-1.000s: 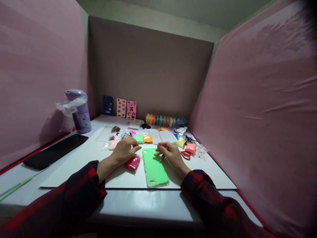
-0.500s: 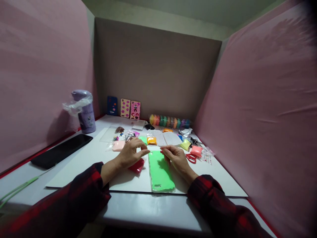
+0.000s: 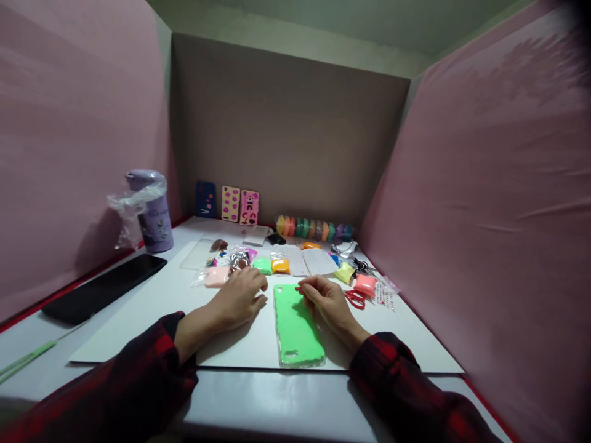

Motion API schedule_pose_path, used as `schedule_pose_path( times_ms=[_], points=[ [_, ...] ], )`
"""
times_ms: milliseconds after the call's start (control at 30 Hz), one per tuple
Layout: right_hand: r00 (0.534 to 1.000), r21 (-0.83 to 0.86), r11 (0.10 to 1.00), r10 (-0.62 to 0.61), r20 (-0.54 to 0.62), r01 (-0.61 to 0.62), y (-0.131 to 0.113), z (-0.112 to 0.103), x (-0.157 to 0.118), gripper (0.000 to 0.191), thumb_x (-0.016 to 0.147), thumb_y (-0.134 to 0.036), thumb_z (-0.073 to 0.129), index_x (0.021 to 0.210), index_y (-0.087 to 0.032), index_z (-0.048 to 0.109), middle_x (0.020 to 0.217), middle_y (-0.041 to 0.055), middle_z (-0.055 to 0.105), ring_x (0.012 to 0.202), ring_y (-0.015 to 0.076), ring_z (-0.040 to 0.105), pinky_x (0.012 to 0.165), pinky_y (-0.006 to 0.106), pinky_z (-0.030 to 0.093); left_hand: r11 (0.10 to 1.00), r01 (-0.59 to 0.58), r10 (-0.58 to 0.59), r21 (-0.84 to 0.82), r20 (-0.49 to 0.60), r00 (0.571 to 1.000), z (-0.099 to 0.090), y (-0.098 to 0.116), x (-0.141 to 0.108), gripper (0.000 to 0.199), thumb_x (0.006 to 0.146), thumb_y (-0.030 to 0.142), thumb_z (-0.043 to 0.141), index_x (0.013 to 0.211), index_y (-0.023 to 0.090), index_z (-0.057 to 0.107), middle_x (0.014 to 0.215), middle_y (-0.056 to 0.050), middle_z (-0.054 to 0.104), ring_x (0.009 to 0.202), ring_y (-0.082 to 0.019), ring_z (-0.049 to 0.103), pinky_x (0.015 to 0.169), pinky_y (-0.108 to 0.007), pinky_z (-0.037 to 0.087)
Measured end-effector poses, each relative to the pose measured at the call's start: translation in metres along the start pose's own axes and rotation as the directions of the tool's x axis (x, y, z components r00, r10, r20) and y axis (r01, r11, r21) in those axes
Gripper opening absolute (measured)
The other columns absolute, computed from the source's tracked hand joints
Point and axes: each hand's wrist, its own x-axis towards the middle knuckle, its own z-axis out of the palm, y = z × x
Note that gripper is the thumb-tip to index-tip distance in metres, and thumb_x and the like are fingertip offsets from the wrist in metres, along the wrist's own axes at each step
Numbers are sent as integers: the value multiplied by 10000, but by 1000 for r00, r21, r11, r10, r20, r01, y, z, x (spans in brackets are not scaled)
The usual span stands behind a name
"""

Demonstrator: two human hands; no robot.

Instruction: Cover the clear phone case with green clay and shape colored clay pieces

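Note:
A phone case (image 3: 299, 329) covered in bright green clay lies on the white board, its clear edge showing. My right hand (image 3: 325, 301) is over its upper right side, thumb and fingertips pinching a small piece of red clay (image 3: 299, 288). To the left of the case, my left hand (image 3: 237, 299) rests low over the board with fingers curled and the thumb a little apart from the index finger. Its palm and inner fingers are turned away, so anything under or in them is hidden. Red scissors (image 3: 355, 299) lie just right of my right hand.
Clay packets, orange (image 3: 280, 266), yellow (image 3: 344, 272), coral (image 3: 365, 285) and pale pink (image 3: 217, 277), lie around an open notebook (image 3: 318, 261). Decorated cases (image 3: 230, 203) lean at the back. A purple bottle (image 3: 156, 215) and black phone (image 3: 108, 288) stand and lie left.
My left hand has moved left and down, away from the case. The red packet formerly visible beneath it is out of sight. My right hand keeps its pinch; the view has shifted slightly.

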Motion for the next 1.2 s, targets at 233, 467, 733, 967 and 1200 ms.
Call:
schedule_pose_path(
  times_ms=[233, 467, 733, 967, 1200],
  points=[
    [993, 20, 997, -71, 99, 69, -21, 7, 7, 217, 742, -349, 679, 834, -160, 629, 611, -8, 636, 526, 120, 592, 465, 226, 460, 980, 12, -24, -200, -61, 998, -6, 16, 23, 262, 904, 267, 415, 744, 176, 601, 770, -52, 614, 785, -205, 517, 755, -349, 403],
    [982, -12, 987, -158, 106, 160, -12, 10, 20, 175, 748, -326, 693, 786, -177, 610, 659, 0, 634, 590, 138, 608, 484, 233, 470, 851, 97, -88, -515, 41, 995, 2, 21, 37, 316, 869, 299, 438, 657, 146, 615, 644, -23, 631, 624, -147, 563, 614, -260, 443],
    [972, -45, 974, -218, 83, 222, 3, 10, 10, 97, 785, -272, 662, 832, -194, 629, 731, -6, 577, 590, 115, 555, 497, 226, 445, 706, 202, -198, -678, 85, 977, 10, 15, 31, 178, 765, 288, 616, 694, 130, 656, 613, 1, 616, 597, -122, 539, 582, -233, 420],
    [946, -113, 946, -286, 154, 304, 1, 10, 2, 63, 822, -214, 610, 885, -213, 609, 818, 23, 571, 659, 139, 589, 555, 251, 485, 691, 206, -198, -693, 92, 976, 11, 15, 25, 113, 723, 249, 670, 786, 158, 694, 747, -12, 677, 718, -148, 586, 667, -252, 443],
    [935, -182, 926, -298, 192, 332, 2, 9, 0, 175, 773, -146, 622, 932, -219, 610, 867, 36, 588, 775, 173, 593, 667, 295, 510, 684, 249, -244, -686, 108, 964, 14, 18, 23, 113, 770, 244, 605, 698, 167, 645, 587, 31, 589, 507, -88, 481, 469, -192, 372]
  ],
)
